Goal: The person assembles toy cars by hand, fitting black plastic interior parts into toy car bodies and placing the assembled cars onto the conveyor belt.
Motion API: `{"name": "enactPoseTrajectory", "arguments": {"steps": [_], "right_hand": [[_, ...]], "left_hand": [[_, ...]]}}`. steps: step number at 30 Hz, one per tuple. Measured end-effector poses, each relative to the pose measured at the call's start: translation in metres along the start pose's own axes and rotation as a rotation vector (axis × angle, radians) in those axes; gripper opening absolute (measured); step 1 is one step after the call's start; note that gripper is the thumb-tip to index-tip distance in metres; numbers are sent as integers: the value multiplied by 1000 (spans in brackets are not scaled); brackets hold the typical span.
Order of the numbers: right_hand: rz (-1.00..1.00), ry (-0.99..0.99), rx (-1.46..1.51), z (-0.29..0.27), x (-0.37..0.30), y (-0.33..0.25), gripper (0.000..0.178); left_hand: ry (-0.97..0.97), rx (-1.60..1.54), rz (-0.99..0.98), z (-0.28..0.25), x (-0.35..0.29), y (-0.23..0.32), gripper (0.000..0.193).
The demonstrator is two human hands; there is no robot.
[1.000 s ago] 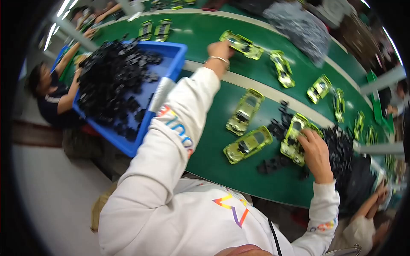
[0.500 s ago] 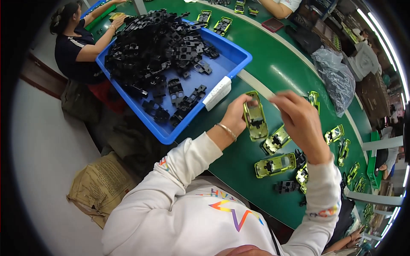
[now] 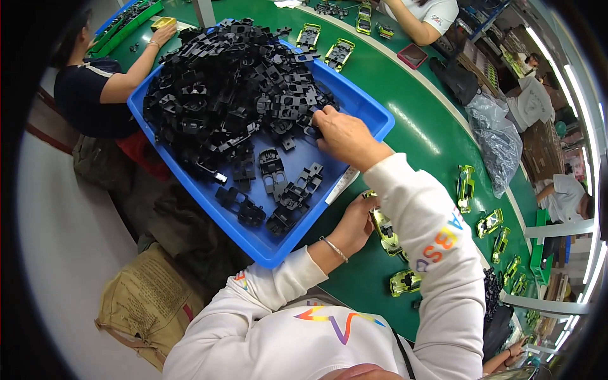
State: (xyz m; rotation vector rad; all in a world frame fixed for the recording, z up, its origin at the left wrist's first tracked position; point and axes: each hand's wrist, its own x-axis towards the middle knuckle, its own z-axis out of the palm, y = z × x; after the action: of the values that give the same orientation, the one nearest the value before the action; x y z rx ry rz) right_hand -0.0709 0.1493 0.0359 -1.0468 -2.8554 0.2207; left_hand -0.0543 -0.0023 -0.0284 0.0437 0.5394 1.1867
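My left hand (image 3: 355,228) holds a yellow-green toy car body (image 3: 382,223) over the table; my right sleeve covers part of it. My right hand (image 3: 347,135) reaches into the right side of a blue plastic bin (image 3: 297,237), its fingers closed at a black plastic car part (image 3: 310,132), which they partly hide. A high heap of black plastic parts (image 3: 209,88) fills the far side of the bin, and a few loose ones (image 3: 273,174) lie near its front. Another green car body (image 3: 405,283) rests on the table below my right forearm.
More green car bodies (image 3: 465,189) are scattered on the green table (image 3: 418,126) at right, and others (image 3: 340,54) beyond the bin. A co-worker (image 3: 95,95) sits at far left, another (image 3: 421,19) across the table. A clear plastic bag (image 3: 494,139) lies at the right.
My right hand has moved from beside the car body leftward into the bin, to the black parts. My left hand has lowered slightly, keeping the car body. The view has shifted a little.
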Motion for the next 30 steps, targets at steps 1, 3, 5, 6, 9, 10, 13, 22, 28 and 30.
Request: {"name": "enactPoseTrajectory", "arguments": {"steps": [1,3,5,6,9,10,13,22,28,30], "right_hand": [[-40,12,18,-19,-8,-5,30],[-97,79,35,-39,-28,5,30],[-148,155,48,-54,-51,11,29],[-113,232,176,-61,-63,11,24],[171,304,652,-71,-108,12,22],[393,298,1002,-73,-125,12,24],[522,400,1325,-72,-183,14,27],[797,498,1504,-28,-312,-6,36],[551,502,725,-34,-336,-20,55],[501,556,551,-31,-339,-19,59]], "left_hand": [[-37,-8,4,-10,1,-1,22],[-37,-18,-34,-2,-6,5,23],[-45,-53,-65,7,-13,10,24],[-51,-50,-79,9,-15,12,24],[-52,-73,-90,6,-11,13,19],[-26,-61,-86,6,-9,12,19],[7,-46,-102,11,-8,16,23],[-88,105,-87,41,4,-15,56],[-131,114,-159,42,0,-30,55],[-184,118,-176,46,-3,-30,55]]}}
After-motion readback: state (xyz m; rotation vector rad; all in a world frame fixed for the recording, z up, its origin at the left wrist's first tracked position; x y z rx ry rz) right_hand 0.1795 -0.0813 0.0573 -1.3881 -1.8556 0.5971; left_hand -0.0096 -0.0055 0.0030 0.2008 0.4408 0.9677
